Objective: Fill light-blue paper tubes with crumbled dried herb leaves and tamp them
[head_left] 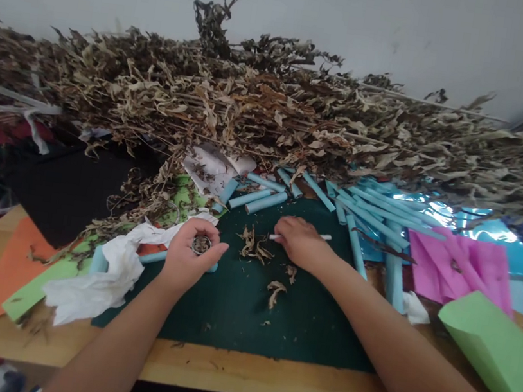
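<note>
My left hand [193,251] is wrapped round a small round container [201,244] with crumbled dry leaf inside, its open end facing up. Over the dark green mat [302,318], my right hand [301,242] is closed on a thin white stick [326,237], which pokes out on both sides of the fingers. Dry leaves [255,245] lie on the mat between my hands, and a curled leaf [275,294] rests nearer the front edge.
Dried leafy stalks [255,104] are heaped along the wall. Blue paper tubes [265,202] lie behind the mat. White tissue [105,271] sits at left, pink paper [460,266] and green paper [496,359] at right. The wooden table [265,378] edge runs in front.
</note>
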Available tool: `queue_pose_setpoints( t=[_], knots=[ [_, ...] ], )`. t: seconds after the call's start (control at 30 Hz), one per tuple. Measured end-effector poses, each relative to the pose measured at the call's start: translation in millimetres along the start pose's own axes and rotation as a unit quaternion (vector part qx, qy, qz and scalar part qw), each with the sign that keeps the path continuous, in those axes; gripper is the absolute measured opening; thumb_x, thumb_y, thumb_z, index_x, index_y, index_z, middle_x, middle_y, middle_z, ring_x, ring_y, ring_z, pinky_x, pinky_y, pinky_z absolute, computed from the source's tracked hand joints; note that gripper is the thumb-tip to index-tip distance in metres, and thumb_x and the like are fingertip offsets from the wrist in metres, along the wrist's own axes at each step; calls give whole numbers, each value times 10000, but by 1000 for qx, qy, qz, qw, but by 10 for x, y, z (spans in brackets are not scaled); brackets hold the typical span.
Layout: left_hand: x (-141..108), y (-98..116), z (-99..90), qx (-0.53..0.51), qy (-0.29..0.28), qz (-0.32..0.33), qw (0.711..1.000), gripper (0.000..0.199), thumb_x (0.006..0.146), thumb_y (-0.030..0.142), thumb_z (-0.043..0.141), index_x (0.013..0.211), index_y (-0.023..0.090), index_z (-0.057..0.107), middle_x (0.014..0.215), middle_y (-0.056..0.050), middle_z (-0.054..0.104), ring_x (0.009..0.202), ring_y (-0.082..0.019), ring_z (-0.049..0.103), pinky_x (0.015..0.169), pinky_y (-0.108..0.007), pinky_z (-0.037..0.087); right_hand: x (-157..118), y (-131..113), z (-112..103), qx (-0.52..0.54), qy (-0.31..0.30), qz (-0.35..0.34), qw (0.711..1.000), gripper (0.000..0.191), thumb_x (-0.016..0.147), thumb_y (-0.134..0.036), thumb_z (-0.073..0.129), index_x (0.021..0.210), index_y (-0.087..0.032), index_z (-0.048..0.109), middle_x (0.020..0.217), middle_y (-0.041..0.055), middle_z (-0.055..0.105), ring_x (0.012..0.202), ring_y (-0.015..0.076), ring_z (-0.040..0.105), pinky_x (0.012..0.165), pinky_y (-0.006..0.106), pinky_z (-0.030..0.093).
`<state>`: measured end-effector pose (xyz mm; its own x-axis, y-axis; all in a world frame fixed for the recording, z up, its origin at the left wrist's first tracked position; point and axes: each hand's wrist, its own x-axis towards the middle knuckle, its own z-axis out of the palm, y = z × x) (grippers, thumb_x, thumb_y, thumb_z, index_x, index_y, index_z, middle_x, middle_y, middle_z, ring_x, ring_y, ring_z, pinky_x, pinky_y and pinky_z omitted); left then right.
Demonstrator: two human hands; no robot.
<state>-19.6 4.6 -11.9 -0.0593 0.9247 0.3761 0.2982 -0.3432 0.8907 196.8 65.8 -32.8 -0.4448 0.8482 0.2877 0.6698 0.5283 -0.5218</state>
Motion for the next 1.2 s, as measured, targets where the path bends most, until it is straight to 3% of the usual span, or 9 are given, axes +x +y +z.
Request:
queue_pose_setpoints(
  t=[0.13,0.23,0.3,0.37,0.47,0.67,0.87,1.03,1.2],
  knots=[
    [-3,-46,-8,-25,-10,-19,999,116,653,181,565,693,169,457,584,32,481,480,-85,479,498,-226,385,-2,-136,-300,122,117,46,985,74,815,-247,326,760,-211,358,553,-39,366,454,102,378,432,217,315],
    [0,-67,-9,-34,-30,0,999,99,664,173,550,667,170,452,569,29,479,481,-88,469,493,-231,378,-51,-391,-520,239,208,53,947,273,860,-347,78,684,-237,256,492,-67,169,359,99,207,356,199,240],
    [6,-73,-8,-45,-40,9,998,97,667,169,542,649,170,446,556,26,478,477,-89,460,479,-229,370,-98,-543,-512,453,229,37,861,393,828,-501,114,591,-223,258,435,-73,153,332,85,142,338,200,191],
    [13,-76,-6,-53,-39,11,998,101,665,172,541,636,170,444,545,25,479,479,-91,456,474,-227,365,-145,-629,-391,550,201,47,809,462,770,-595,227,524,-210,294,399,-70,177,328,74,159,342,202,179],
    [20,-74,-4,-63,-38,10,997,113,661,178,543,625,171,436,535,27,478,471,-87,448,467,-223,360,-196,-665,-235,563,160,69,808,420,741,-517,398,474,-200,329,382,-61,228,326,73,211,334,202,172],
    [27,-68,4,-77,-49,30,995,116,670,165,533,621,171,428,533,28,473,457,-82,447,457,-220,359,-202,-669,-413,596,167,53,783,431,771,-438,357,426,-187,295,369,-59,174,324,72,168,355,210,194],
    [26,-103,4,-100,-47,29,993,116,684,154,530,643,173,423,545,31,471,458,-76,448,468,-218,358,-210,-553,-183,618,122,75,773,350,759,-335,411,449,-187,345,371,-55,224,335,74,192,351,200,138],
    [32,-110,2,-105,-51,34,993,113,690,149,529,644,171,428,545,29,468,471,-78,449,471,-219,354,-225,-574,-281,620,138,55,770,359,738,-342,422,433,-179,329,377,-57,204,339,70,196,367,213,194],
    [31,-119,12,-113,-51,32,992,115,695,146,529,640,169,431,542,28,468,468,-78,445,463,-217,350,-241,-536,-229,621,116,80,771,351,734,-357,443,441,-184,359,373,-56,221,343,75,199,364,213,142]
  ],
)
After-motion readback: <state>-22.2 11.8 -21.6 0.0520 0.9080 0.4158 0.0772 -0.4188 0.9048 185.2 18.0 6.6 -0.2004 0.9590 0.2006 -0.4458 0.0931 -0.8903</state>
